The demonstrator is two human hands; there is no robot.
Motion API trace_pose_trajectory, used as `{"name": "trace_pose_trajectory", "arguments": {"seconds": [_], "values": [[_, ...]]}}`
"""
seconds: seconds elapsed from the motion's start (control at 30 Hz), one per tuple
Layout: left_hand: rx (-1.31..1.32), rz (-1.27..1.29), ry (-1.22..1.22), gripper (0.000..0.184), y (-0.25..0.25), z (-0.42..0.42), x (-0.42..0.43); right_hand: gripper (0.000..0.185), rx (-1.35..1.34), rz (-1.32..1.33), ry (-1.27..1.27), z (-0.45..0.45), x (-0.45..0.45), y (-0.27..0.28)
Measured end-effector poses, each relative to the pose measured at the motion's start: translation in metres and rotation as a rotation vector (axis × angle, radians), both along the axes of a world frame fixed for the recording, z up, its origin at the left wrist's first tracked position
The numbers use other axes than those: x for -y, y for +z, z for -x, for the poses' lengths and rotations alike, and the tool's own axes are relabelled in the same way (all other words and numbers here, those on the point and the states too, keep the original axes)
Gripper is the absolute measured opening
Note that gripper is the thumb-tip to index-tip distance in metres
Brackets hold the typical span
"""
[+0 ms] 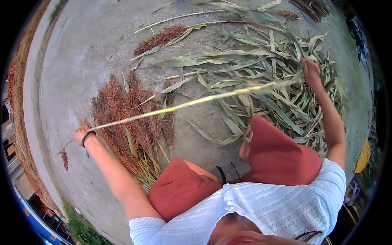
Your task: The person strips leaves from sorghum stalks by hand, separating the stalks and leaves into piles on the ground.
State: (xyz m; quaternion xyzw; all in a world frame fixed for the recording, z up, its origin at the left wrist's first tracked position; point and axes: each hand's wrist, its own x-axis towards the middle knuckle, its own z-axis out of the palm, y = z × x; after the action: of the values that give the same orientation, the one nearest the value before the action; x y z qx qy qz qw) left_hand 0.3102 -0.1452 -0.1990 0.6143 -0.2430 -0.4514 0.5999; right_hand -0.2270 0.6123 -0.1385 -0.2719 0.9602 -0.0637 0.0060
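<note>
My left hand [80, 135], with a dark bracelet at the wrist, is closed round the thin end of a long yellow-green sorghum stalk [175, 108]. A small reddish seed head [63, 159] hangs just beyond that hand. The stalk slants up across my body to the right, where its far end is blurred close to my right hand [312, 73]. My right hand is closed on a long green sorghum leaf [292, 36] that trails up and to the left. Below it spreads a heap of stripped leaves [286, 106].
A bundle of reddish sorghum heads [122, 118] lies by my left knee. Another cut stalk with a red head [160, 40] lies farther off on the concrete ground [90, 41]. Dark stems [312, 8] are at the top right. A raised edge [34, 90] runs down the left.
</note>
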Motion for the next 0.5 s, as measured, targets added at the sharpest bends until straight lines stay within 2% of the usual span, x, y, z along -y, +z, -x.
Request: {"name": "trace_pose_trajectory", "arguments": {"seconds": [0.07,0.1,0.17,0.27,0.3,0.37,0.43,0.47,0.5], "values": [[0.010,0.023,-0.024,0.034,-0.014,-0.061,0.040,0.022,-0.204,-0.392,0.054,0.009,-0.095,-0.001],[-0.016,0.012,-0.040,0.029,-0.027,-0.099,0.071,0.019,-0.117,-0.637,-0.049,0.012,-0.145,-0.002],[-0.051,0.037,-0.022,0.026,-0.006,-0.084,0.052,0.025,-0.099,-0.752,-0.254,0.012,-0.231,0.008],[-0.071,0.083,-0.038,0.024,0.041,-0.045,0.018,0.033,0.006,-0.846,-0.440,0.006,-0.252,0.018],[-0.082,0.094,-0.042,0.024,0.058,-0.041,0.014,0.041,0.151,-0.919,-0.501,0.010,-0.221,0.022],[-0.083,0.129,-0.042,0.025,0.093,-0.045,0.010,0.049,0.031,-0.985,-0.333,0.015,-0.146,0.020],[-0.043,0.204,-0.041,0.028,0.144,-0.059,0.014,0.045,-0.195,-0.530,-0.071,0.032,-0.085,0.003],[-0.021,0.243,-0.019,0.030,0.175,-0.073,0.018,0.039,-0.209,-0.392,-0.013,0.041,-0.044,0.000],[0.030,0.298,0.011,0.019,0.214,-0.086,0.023,0.034,-0.242,-0.224,0.089,0.049,-0.008,-0.007]]}}
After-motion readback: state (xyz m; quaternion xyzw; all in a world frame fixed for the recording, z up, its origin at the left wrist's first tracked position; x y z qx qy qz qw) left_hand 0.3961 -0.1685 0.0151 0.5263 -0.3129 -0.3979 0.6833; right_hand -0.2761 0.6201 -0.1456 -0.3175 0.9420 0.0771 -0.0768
